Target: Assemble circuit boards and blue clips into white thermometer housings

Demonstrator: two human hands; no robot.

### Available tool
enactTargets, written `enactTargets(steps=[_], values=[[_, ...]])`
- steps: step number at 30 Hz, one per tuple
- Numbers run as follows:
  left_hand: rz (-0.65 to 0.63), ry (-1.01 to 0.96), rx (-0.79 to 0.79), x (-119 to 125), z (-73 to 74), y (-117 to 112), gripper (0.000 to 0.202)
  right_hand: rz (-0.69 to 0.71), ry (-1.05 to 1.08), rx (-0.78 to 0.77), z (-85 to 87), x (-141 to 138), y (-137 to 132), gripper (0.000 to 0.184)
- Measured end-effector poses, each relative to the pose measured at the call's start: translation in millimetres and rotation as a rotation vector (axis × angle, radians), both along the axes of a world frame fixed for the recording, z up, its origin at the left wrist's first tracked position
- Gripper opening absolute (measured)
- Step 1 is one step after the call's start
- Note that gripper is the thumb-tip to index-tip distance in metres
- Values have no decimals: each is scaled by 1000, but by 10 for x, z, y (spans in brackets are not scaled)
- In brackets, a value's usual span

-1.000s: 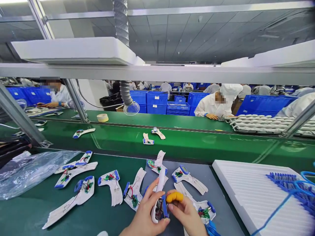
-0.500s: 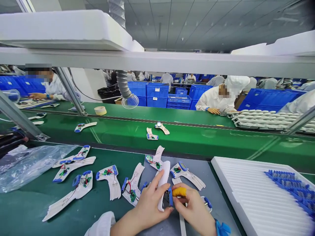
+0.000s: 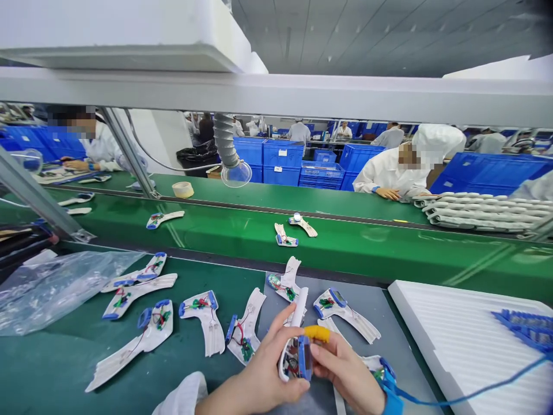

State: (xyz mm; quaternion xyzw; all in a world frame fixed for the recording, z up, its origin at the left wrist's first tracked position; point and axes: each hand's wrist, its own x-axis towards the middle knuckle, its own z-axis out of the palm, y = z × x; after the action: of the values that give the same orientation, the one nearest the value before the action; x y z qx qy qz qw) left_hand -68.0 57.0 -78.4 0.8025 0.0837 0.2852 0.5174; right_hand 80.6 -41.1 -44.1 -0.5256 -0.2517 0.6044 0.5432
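My left hand is closed around a white pistol-shaped plastic shell half with a circuit board and wires inside. My right hand, with a yellow finger cot on the forefinger, pinches a blue part at the shell's head. A blue wrist strap with a blue cord circles my right wrist. Both hands hover low over the grey mat at the bench's near edge.
Several similar shell halves lie scattered on the green bench. A clear plastic bag lies at left, a white foam tray with blue parts at right. Beyond runs a green conveyor carrying shells; people in white work behind it.
The view has shifted slightly, so everything sits a little further right. My hands keep hold of the shell, turned a bit so its open inside faces me. The blue cord now crosses the foam tray.
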Motion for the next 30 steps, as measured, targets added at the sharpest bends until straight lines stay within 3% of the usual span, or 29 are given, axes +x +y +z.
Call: enactTargets(steps=[4, 9, 11, 17, 22, 30], values=[[-22, 70, -10, 12, -56, 1, 62, 47, -16, -20, -21, 18, 7, 40], [-14, 146, -31, 57, -38, -33, 82, 125, -99, 60, -42, 25, -40, 39], [-40, 206, -20, 84, 14, -72, 82, 115, -128, 63, -42, -5, -61, 41], [17, 391, 65, 161, 229, -201, 52, -12, -213, 14, -70, -54, -141, 48], [16, 453, 205, 204, 369, -222, 50, -95, -176, -29, -91, -28, -220, 49], [14, 468, 300, 318, 674, -266, 47, -181, -95, -10, 122, -6, -351, 44]])
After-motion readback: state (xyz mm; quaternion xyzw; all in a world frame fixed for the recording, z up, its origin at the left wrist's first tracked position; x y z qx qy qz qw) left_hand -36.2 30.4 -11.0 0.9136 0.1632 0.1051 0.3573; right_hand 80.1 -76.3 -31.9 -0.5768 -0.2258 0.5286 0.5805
